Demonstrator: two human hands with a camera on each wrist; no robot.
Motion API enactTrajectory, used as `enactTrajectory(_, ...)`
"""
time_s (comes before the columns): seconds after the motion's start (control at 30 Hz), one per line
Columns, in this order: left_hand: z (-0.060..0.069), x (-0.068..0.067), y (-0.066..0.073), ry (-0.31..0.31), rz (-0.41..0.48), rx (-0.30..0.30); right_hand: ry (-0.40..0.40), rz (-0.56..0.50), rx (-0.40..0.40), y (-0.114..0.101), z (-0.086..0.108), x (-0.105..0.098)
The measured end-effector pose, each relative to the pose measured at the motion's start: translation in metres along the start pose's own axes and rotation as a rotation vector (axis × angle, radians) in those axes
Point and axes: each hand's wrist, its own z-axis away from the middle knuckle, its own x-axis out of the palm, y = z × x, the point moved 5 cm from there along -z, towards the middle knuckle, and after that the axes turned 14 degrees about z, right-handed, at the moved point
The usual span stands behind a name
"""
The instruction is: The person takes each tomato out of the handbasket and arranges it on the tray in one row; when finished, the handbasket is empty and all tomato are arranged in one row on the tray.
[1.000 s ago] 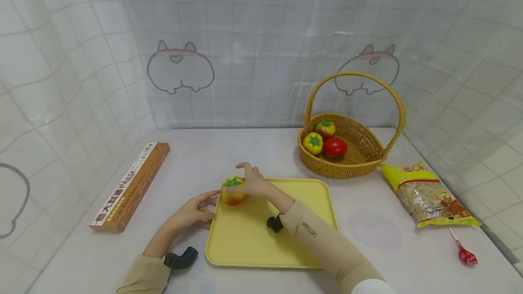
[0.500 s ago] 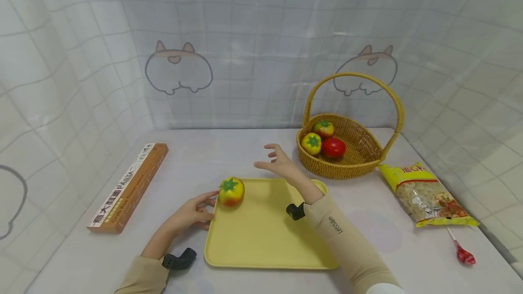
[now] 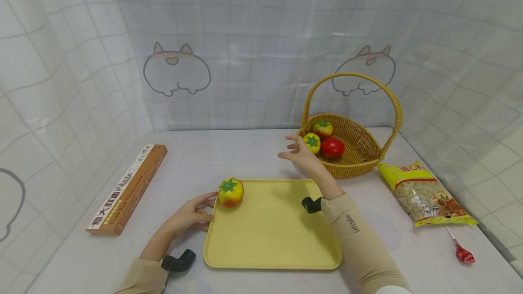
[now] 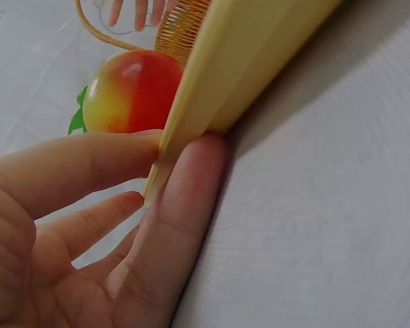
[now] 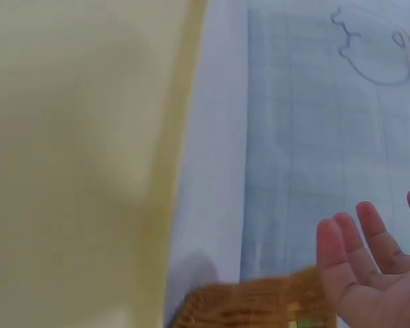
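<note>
1 tray (image 3: 278, 226), lower ctr, long axis L–R, held 1 red-yel fruit (image 3: 230, 193) in its upper-L corner, leafy end up; L hand (image 3: 189, 214) pinched tray's L rim. 1 basket (image 3: 347, 171), upper R, held 3 more fruits (image 3: 333, 148). R hand (image 3: 304, 155), unclenched, hung nr basket's L rim.

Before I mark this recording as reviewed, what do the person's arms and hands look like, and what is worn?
The left hand and right hand are ungloved. The left sleeve and right sleeve are beige; the right one bears dark lettering. A black left wrist device and similar right wrist device show too.
</note>
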Motion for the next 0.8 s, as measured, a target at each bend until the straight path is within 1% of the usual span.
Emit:
enactTrajectory(0.13, 0.000, 0.001, 0.001, 0.007, -0.001, -0.003, 0.048, -0.022, -0.021, 0.002, 0.001, -0.017)
enactTrajectory(0.4, 0.000, 0.001, 0.001, 0.014, 0.001, -0.005, 0.160, 0.014, -0.077, 0.012, -0.003, -0.046)
enactTrajectory(0.53, 0.000, 0.001, 0.001, 0.009, 0.006, -0.002, 0.183, 0.039, -0.074, 0.025, -0.010, -0.058)
enactTrajectory(0.63, 0.000, 0.000, 0.001, 0.009, 0.011, -0.004, 0.197, 0.077, -0.065, 0.035, -0.016, -0.066)
enactTrajectory(0.8, 0.001, 0.001, 0.001, 0.007, 0.002, -0.004, 0.213, 0.138, -0.072, 0.046, -0.024, -0.073)
